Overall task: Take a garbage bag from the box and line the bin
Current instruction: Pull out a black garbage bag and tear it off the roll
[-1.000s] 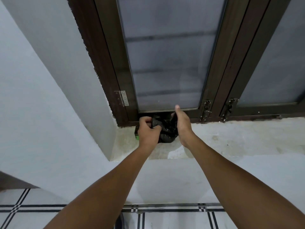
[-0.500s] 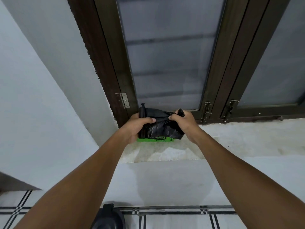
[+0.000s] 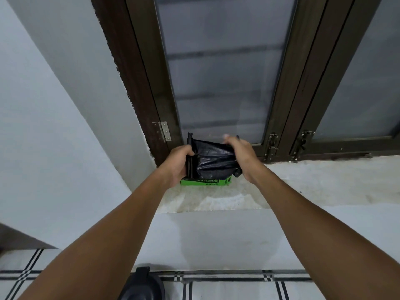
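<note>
A dark-framed window with frosted glass fills the upper part of the view, above a rough pale sill. A white wall runs down the left, and below the sill lies a white tiled floor with black lines.

Two bare forearms reach up from the bottom corners toward the sill. Between them, at the bottom edge, sits the dark rounded top of a bin, only partly in view.

The left hand and right hand hold a black bag stretched between them, just above the sill's left end and in front of the window's lower frame. The bag's long axis runs left to right, from one hand to the other. It is glossy, crinkled plastic, partly folded, with a tight pleated band standing upright at its left edge. The left hand is clenched around that band; the right hand pinches the bag's upper right edge, fingers curled over it.

Directly below the bag, a green box rests on the sill, its printed lettering upside down to the viewer.
</note>
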Motion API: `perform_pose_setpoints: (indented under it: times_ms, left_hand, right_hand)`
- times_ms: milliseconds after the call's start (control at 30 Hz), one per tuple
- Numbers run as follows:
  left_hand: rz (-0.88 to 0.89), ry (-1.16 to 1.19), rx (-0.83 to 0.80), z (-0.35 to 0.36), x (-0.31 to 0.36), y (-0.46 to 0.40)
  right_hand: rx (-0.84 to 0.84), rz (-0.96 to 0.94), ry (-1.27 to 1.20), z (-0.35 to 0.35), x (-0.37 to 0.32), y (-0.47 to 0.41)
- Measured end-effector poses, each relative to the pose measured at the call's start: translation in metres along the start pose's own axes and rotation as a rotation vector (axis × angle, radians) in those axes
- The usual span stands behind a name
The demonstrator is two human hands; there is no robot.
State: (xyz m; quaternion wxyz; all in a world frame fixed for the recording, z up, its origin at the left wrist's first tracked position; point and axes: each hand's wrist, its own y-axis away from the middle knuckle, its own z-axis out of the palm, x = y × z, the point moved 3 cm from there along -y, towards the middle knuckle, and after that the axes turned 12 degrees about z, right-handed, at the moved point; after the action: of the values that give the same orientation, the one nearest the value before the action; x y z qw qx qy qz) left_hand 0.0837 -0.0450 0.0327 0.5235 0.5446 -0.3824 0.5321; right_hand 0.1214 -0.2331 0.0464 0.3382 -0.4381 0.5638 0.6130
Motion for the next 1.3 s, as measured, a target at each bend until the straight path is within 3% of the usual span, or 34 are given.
perform_pose_setpoints:
  times_ms: [133, 300, 467, 767, 933, 1100, 1300]
  left_hand:
    - [0.067, -0.121, -0.026, 0.002, 0.003, 0.002]
    - [0.106, -0.227, -0.022, 0.004, 0.005, 0.001]
    - [0.1, -0.293, 0.018, 0.009, 0.008, -0.001]
    - [-0.013, -0.12, 0.037, 0.019, 0.014, 0.003]
    - [0.117, -0.131, 0.018, 0.024, 0.013, -0.003]
    - [0.051, -0.096, 0.037, 0.002, 0.007, -0.012]
    - [0.014, -0.129, 0.065, -0.005, 0.007, -0.011]
  right_hand:
    - [-0.045, -0.154, 0.379, 0.008, 0.005, -0.001]
    - [0.042, -0.153, 0.306, 0.003, 0.005, -0.003]
    - [0.005, -0.09, 0.129, 0.007, 0.004, -0.006]
    - [0.008, -0.021, -0.033, 0.017, 0.0, -0.016]
    - [-0.005, -0.004, -0.078, 0.022, -0.008, -0.013]
    - [0.097, 0.029, -0.127, 0.005, -0.01, -0.015]
    - [-0.016, -0.068, 0.261, -0.005, -0.007, -0.013]
